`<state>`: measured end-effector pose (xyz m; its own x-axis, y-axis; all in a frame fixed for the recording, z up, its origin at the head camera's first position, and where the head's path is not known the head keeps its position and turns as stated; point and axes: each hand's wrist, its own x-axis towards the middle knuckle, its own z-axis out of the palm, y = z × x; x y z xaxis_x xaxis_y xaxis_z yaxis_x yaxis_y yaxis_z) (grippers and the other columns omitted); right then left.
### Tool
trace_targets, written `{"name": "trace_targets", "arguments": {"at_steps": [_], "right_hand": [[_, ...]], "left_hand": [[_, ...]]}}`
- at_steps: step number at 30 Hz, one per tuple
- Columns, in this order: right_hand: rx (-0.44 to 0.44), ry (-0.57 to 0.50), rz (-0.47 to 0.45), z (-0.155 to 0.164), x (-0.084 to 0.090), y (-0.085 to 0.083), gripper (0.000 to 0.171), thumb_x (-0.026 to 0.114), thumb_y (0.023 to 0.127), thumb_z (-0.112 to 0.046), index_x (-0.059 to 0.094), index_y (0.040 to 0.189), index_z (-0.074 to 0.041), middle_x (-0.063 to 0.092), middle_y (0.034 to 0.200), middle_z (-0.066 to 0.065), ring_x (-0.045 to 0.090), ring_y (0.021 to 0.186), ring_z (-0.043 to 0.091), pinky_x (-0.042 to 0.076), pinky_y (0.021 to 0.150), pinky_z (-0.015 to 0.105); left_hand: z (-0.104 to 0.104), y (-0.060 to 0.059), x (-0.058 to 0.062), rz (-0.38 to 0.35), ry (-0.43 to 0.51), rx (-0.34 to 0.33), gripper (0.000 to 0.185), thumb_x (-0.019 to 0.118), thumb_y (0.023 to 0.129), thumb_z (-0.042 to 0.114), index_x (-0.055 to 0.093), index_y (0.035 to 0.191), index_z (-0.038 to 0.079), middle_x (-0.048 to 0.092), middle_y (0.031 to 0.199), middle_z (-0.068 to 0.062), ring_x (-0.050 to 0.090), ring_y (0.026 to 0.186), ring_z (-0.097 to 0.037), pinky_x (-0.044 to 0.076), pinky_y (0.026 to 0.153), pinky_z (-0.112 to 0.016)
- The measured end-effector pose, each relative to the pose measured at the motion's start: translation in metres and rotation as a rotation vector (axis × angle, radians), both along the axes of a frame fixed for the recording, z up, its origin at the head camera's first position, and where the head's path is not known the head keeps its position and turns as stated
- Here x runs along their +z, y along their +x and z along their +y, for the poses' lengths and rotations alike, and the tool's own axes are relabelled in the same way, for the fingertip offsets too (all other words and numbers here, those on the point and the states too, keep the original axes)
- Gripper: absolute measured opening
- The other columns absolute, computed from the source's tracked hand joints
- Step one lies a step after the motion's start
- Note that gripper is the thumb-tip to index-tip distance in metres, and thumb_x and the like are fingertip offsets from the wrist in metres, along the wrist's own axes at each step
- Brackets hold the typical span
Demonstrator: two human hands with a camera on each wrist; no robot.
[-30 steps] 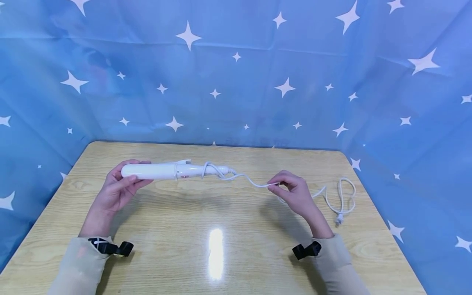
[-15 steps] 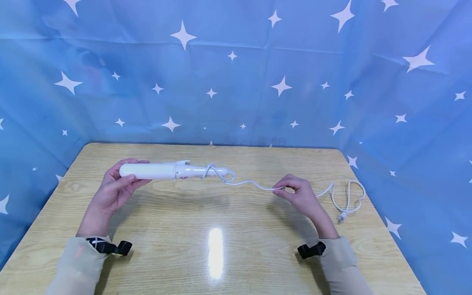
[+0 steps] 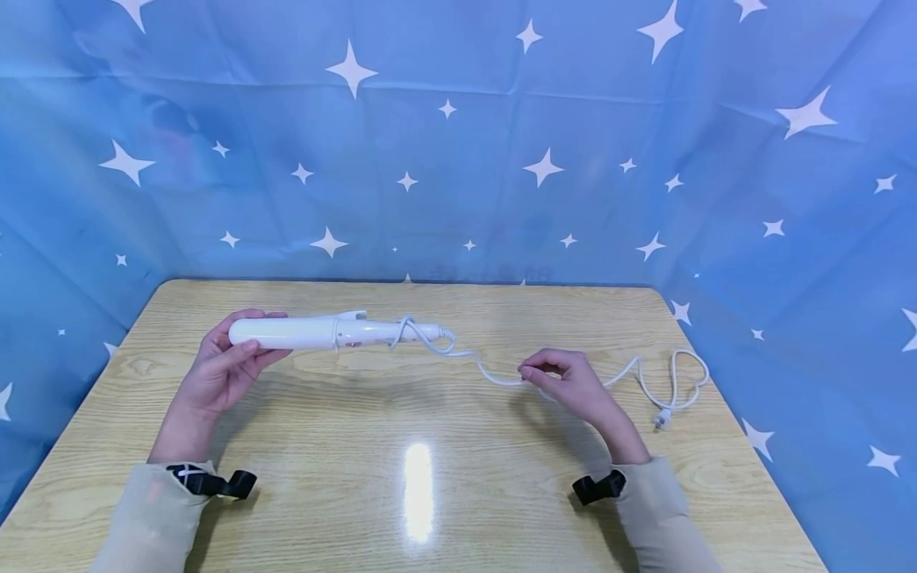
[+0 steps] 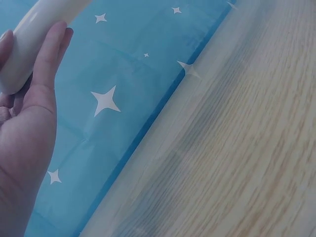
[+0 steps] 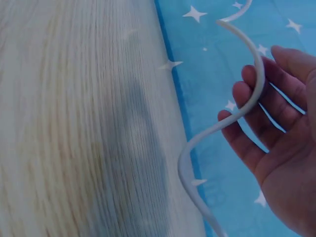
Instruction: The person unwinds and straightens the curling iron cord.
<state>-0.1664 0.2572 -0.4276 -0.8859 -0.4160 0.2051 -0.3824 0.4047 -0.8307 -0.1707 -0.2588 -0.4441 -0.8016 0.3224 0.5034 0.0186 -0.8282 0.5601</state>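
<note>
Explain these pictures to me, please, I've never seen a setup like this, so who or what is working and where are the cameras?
There's no robot here: a person works with two bare hands. The wide picture comes from a camera on the person's head, looking forward and down at a wooden table with a blue star-patterned cloth behind it. The two close-ups come from cameras worn on the wrists. The left hand holds a white wand-shaped device by its thick end. The right hand holds the white cord, which also loops around the device's thinner end. The rest of the cord trails off to the right, and its plug lies on the table.
</note>
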Motion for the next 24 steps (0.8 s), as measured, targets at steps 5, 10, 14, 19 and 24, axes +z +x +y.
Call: {"name": "trace_targets", "arguments": {"at_steps": [5,10,14,19,24], "right_hand": [[0.016,0.005,-0.041,-0.009,0.002,0.0,0.015,0.065,0.101,-0.007,0.074,0.107,0.004,0.075,0.101,0.008,0.069,0.095,0.015,0.059,0.084,0.027],[0.019,0.024,-0.05,-0.019,0.004,-0.003,0.016,0.066,0.102,-0.01,0.074,0.108,0.002,0.075,0.103,0.007,0.069,0.097,0.016,0.059,0.085,0.029],[0.02,0.038,-0.056,-0.028,0.009,-0.005,0.017,0.065,0.102,-0.014,0.075,0.11,-0.002,0.074,0.105,0.006,0.069,0.097,0.018,0.059,0.083,0.03],[0.022,0.002,-0.087,-0.043,0.013,-0.008,0.02,0.065,0.103,-0.016,0.073,0.116,-0.003,0.073,0.111,0.007,0.069,0.101,0.024,0.059,0.085,0.031],[0.041,-0.067,-0.102,-0.063,0.011,-0.013,0.023,0.066,0.101,-0.012,0.071,0.12,0.001,0.071,0.117,0.014,0.069,0.104,0.023,0.059,0.088,0.029]], "left_hand": [[0.001,0.0,0.001,0.01,0.011,-0.013,0.044,0.029,0.101,-0.021,0.056,0.135,-0.012,0.057,0.139,-0.03,0.058,0.128,-0.041,0.048,0.107,-0.053],[0.001,0.001,0.002,0.004,-0.002,-0.006,0.044,0.03,0.101,-0.022,0.057,0.134,-0.011,0.057,0.138,-0.03,0.058,0.129,-0.04,0.049,0.106,-0.052],[0.001,0.001,0.001,0.008,-0.007,-0.004,0.043,0.031,0.101,-0.022,0.057,0.133,-0.012,0.057,0.138,-0.03,0.057,0.129,-0.04,0.05,0.105,-0.052],[0.001,0.002,0.001,0.015,0.001,-0.014,0.043,0.031,0.1,-0.022,0.056,0.133,-0.012,0.057,0.138,-0.031,0.057,0.13,-0.041,0.049,0.106,-0.053],[0.002,0.001,0.0,0.011,-0.007,-0.011,0.043,0.03,0.1,-0.023,0.057,0.132,-0.012,0.058,0.137,-0.03,0.057,0.129,-0.04,0.049,0.105,-0.053]]}}
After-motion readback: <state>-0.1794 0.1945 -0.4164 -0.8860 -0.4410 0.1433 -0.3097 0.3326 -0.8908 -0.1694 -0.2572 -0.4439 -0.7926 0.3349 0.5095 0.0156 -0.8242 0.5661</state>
